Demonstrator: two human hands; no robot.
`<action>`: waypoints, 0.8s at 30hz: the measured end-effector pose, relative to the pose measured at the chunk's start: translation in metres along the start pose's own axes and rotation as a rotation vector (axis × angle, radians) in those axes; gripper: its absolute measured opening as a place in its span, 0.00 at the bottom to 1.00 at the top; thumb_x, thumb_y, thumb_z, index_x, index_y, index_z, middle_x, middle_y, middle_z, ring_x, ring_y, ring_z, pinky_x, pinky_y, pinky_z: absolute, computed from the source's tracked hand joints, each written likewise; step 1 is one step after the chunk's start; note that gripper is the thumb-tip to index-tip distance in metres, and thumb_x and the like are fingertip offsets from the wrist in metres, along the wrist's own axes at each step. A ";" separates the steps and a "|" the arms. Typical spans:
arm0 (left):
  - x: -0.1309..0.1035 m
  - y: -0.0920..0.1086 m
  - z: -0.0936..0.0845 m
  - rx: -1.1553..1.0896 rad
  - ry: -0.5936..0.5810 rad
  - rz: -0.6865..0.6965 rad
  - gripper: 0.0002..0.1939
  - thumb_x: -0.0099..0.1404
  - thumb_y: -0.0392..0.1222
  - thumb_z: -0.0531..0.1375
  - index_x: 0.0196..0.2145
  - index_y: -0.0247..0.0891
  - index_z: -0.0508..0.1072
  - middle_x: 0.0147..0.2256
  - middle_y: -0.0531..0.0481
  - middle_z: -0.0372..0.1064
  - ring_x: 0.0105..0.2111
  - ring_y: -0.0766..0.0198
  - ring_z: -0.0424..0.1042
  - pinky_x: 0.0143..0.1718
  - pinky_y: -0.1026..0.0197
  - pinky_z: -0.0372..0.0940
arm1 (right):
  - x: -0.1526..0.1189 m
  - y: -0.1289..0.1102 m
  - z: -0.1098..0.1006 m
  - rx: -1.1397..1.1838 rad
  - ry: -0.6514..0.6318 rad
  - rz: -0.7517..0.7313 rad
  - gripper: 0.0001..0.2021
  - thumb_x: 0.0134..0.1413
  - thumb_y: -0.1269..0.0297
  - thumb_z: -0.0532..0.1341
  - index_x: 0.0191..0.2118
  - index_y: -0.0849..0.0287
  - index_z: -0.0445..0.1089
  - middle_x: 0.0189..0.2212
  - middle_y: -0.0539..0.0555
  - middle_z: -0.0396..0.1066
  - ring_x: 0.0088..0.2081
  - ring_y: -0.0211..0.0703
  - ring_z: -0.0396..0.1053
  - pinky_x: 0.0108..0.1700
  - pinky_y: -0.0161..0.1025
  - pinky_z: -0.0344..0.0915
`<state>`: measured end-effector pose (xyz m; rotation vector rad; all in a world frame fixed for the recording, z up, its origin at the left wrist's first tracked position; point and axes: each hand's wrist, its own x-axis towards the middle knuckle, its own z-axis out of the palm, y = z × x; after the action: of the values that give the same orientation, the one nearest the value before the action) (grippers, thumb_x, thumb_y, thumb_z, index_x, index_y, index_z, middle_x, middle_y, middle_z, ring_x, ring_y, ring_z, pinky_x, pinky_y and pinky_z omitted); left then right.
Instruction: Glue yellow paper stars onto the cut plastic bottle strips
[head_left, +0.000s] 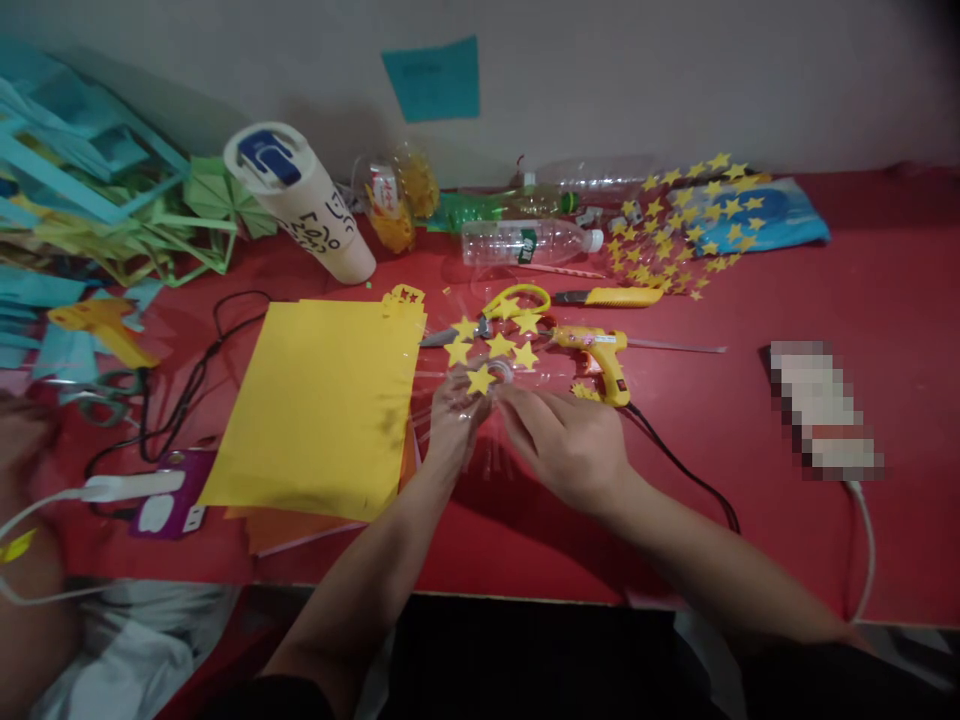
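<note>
A clear plastic piece cut into thin splayed strips, like a cut bottle, carries several yellow stars. My left hand is closed around its lower part, just below the nearest star. From the right, my right hand has its fingers pinched together at the centre of the piece; what lies between the fingertips is hidden. Right behind the piece are yellow-handled scissors. A yellow glue gun lies close to the right hand, near a few small yellow stars.
Yellow paper sheets lie left of my hands. Behind are a utility knife, a plastic bottle, a tumbler and star-covered strips. A phone with a cable lies right. Another person's hand shows at left.
</note>
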<state>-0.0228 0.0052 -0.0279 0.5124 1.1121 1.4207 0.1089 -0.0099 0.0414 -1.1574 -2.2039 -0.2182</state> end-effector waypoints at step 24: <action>-0.005 0.017 0.010 -0.003 -0.014 -0.095 0.25 0.34 0.33 0.71 0.33 0.40 0.69 0.26 0.58 0.67 0.28 0.67 0.71 0.36 0.61 0.66 | 0.001 -0.003 -0.005 0.148 0.082 -0.036 0.04 0.60 0.72 0.56 0.37 0.62 0.68 0.21 0.46 0.72 0.21 0.31 0.65 0.25 0.31 0.59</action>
<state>-0.0218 0.0069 -0.0078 0.4608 1.1089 1.3342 0.1083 -0.0125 0.0462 -1.0110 -2.1317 -0.1135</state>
